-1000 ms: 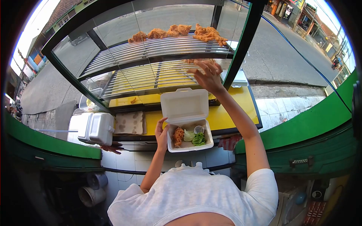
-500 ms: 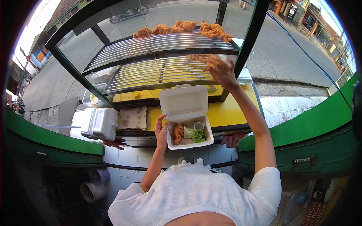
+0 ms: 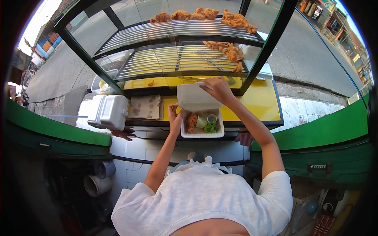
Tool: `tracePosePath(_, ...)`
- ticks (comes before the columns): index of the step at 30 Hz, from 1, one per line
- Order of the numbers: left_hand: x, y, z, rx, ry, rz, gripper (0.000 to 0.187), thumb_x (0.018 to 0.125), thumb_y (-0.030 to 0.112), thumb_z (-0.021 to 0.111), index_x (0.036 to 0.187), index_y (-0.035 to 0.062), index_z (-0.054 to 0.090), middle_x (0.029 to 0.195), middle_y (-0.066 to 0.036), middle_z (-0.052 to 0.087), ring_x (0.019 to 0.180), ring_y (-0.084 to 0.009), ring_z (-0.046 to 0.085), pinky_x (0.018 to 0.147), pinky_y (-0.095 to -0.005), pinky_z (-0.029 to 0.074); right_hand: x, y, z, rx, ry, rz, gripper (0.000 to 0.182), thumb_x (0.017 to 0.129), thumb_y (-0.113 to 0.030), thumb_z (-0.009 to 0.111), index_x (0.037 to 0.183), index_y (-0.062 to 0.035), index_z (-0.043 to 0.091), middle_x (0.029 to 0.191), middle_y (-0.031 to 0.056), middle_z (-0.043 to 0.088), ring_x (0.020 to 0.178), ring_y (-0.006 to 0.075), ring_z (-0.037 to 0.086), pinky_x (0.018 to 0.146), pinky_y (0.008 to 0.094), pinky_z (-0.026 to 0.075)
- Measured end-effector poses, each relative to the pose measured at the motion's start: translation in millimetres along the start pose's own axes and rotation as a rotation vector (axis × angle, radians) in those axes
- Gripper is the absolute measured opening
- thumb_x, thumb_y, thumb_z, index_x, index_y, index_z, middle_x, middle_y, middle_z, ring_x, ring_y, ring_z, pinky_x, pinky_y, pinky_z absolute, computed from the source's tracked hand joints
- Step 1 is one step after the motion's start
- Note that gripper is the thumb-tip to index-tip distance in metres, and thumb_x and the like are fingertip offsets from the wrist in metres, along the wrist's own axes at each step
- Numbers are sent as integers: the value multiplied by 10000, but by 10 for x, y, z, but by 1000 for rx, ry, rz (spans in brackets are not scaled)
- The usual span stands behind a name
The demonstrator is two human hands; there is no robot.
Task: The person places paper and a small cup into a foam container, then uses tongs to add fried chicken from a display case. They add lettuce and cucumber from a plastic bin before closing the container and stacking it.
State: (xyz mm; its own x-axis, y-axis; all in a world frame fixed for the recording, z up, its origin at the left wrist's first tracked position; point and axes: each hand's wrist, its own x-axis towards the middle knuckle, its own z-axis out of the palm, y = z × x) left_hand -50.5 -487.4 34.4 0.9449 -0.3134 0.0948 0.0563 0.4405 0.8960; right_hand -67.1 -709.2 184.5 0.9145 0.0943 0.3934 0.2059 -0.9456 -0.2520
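A white foam takeaway box [image 3: 202, 135] stands with its lid [image 3: 193, 98] raised at the counter's near edge. Inside lie a piece of fried chicken [image 3: 191, 122], pale green slices [image 3: 201, 122], green lettuce [image 3: 210, 127] and a small clear cup [image 3: 212, 117]. My left hand [image 3: 174, 118] grips the box by its left side, thumb and fingers around the wall. At the top right of the lid, my right hand [image 3: 218, 89] pinches the lid's edge. The lid's far side is partly covered by that hand.
A glass display case [image 3: 157, 59] holds fried chicken pieces [image 3: 195, 14] on its upper rack and more pieces [image 3: 228, 51] on the lower one. Closed foam boxes [image 3: 107, 112] are stacked at left, beside brown wrapping paper [image 3: 145, 107] on the yellow counter [image 3: 258, 102].
My right hand has come down and left from the case's lower rack to the box lid. The lid now tilts further forward over the box. My left hand keeps hold of the box's side.
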Motion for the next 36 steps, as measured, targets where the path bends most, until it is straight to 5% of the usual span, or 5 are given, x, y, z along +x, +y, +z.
tracePosePath(12,250,-309,-45,123,-134,-104,407,964,89,483,1348,23,362,1300,-109,460,1216,-191,443,1040,-308,344,-649,-303,-57,117,-5,44,158,710,-69,666,843,-142,623,1028,42,632,1004,237,581,867,360,418)
tracePosePath(17,-56,-151,-19,66,-94,-271,371,1000,175,411,1335,15,403,1272,-109,486,1187,-185,456,1034,-305,340,-1183,-472,86,20,-70,110,155,692,-143,728,791,-208,628,1155,-31,579,1158,154,501,1044,419,233)
tracePosePath(27,-274,-46,-39,-227,113,-396,454,990,292,455,1368,49,394,1351,-121,441,1217,-238,449,1015,-326,354,-1672,-464,260,5,-121,153,228,775,-422,706,870,-216,682,1351,2,484,1267,170,415,1053,410,203)
tracePosePath(32,-472,525,450,867,-75,190,602,865,420,623,1377,165,436,1480,-188,250,1341,-422,275,1074,-478,275,-1724,-619,260,65,-79,250,239,804,-380,690,911,-168,710,1428,18,430,1271,204,421,1048,394,236)
tracePosePath(36,-505,380,529,1340,-197,300,654,808,430,685,1361,161,465,1478,-216,226,1326,-437,285,1090,-455,265,-1688,-425,328,291,-32,349,206,818,-291,687,938,-124,706,1379,72,465,1238,253,453,1028,380,294)
